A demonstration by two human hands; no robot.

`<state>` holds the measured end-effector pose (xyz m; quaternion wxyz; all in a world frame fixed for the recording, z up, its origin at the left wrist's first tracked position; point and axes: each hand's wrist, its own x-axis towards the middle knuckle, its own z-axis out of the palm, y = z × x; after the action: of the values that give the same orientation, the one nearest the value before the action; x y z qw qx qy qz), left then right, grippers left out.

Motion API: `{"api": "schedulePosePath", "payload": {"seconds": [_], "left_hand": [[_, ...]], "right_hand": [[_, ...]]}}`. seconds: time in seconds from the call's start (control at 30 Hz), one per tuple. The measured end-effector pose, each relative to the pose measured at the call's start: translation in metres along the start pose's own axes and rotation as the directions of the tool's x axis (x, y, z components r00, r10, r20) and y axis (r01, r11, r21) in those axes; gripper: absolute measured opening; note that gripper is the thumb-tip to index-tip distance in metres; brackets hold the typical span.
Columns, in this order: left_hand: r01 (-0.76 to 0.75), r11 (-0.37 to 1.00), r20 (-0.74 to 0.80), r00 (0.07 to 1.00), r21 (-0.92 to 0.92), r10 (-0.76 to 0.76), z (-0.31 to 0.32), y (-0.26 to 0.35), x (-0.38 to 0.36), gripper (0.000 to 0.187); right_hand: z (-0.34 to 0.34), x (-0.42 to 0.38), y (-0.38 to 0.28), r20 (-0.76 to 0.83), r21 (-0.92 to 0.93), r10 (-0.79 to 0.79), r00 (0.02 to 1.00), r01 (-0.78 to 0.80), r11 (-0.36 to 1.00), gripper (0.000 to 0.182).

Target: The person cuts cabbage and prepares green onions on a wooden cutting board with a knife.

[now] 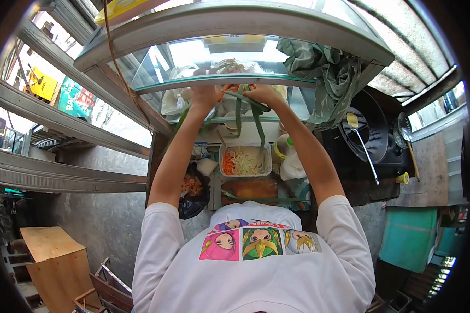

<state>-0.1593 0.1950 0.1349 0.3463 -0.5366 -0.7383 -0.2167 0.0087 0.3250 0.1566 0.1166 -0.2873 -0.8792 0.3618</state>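
Note:
Both of my hands are raised at the lower opening of the glass display case. My right hand (262,96) is closed around long green spring onion leaves (238,117), which droop over the case's edge. To its left, my left hand (203,96) is closed too, slightly blurred, with more green leaves trailing down beside it; its fingertips are partly hidden. Orange carrots (230,89) show between the hands. Below them stands a clear plastic container (271,160) of shredded carrot and pale shredded cabbage. Nearer my body lies a brown cutting board (250,190) with a green leaf across it.
A black wok (368,138) with a long-handled turner (364,148) sits at right, beside a wire strainer (403,128). Grey-green cloth (324,68) hangs over the case's right side. A black plastic bag (195,201) of scraps is at left, and a green-lidded jar (283,147) at right.

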Motion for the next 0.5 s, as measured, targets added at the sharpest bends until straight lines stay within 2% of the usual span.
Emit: {"api": "schedulePosePath", "payload": {"seconds": [0.03,0.07,0.1,0.13,0.17,0.2,0.23,0.3,0.33,0.37,0.4,0.43,0.5], "left_hand": [[0.067,0.979,0.055,0.997,-0.193,-0.057,0.001,0.009,0.003,0.041],[0.141,0.917,0.122,0.987,-0.374,-0.102,0.002,0.018,0.006,0.038],[0.367,0.845,0.409,0.891,-0.389,-0.199,-0.002,0.028,0.011,0.034],[0.369,0.844,0.410,0.890,-0.388,-0.201,0.001,0.032,0.011,0.034],[0.471,0.707,0.516,0.839,-0.527,-0.174,0.002,0.034,0.012,0.030],[0.568,0.534,0.608,0.784,-0.626,-0.122,0.008,0.034,0.011,0.026],[0.570,0.533,0.610,0.783,-0.626,-0.122,0.013,0.033,0.009,0.026],[0.579,0.389,0.579,0.805,-0.716,-0.132,0.022,0.035,0.006,0.027],[0.579,0.388,0.580,0.804,-0.717,-0.129,0.025,0.033,0.006,0.027],[0.622,0.390,0.641,0.761,-0.679,-0.099,0.027,0.028,0.005,0.027],[0.661,0.395,0.696,0.714,-0.638,-0.071,0.028,0.025,0.006,0.028],[0.660,0.396,0.695,0.715,-0.639,-0.070,0.021,0.025,0.009,0.028],[0.550,0.656,0.672,0.735,-0.516,-0.088,0.013,0.023,0.011,0.029]], "right_hand": [[0.005,-0.004,0.001,-0.100,0.045,-0.082,0.992,0.087,0.995,0.045],[0.007,-0.002,0.001,-0.102,0.045,-0.081,0.991,0.086,0.995,0.045],[0.010,0.001,0.001,-0.116,0.092,-0.065,0.991,0.076,0.993,0.052],[0.012,0.002,0.000,-0.126,0.139,-0.049,0.991,0.066,0.988,0.061],[0.015,0.004,0.002,-0.123,0.139,-0.048,0.991,0.065,0.988,0.061],[0.021,0.008,0.007,-0.242,-0.015,-0.173,0.955,0.175,0.985,0.061],[0.025,0.011,0.013,-0.337,-0.179,-0.307,0.890,0.259,0.949,0.061],[0.027,0.013,0.019,-0.307,-0.227,-0.313,0.899,0.250,0.941,0.061],[0.027,0.012,0.018,-0.275,-0.274,-0.320,0.907,0.245,0.930,0.060],[0.029,0.010,0.017,-0.275,-0.274,-0.317,0.908,0.242,0.931,0.060],[0.028,0.005,0.006,-0.195,-0.256,-0.199,0.960,0.146,0.956,0.060],[0.026,0.003,-0.001,-0.113,-0.245,-0.077,0.991,0.047,0.968,0.059],[0.020,0.001,-0.005,-0.105,-0.221,-0.051,0.993,0.027,0.975,0.058]]}}
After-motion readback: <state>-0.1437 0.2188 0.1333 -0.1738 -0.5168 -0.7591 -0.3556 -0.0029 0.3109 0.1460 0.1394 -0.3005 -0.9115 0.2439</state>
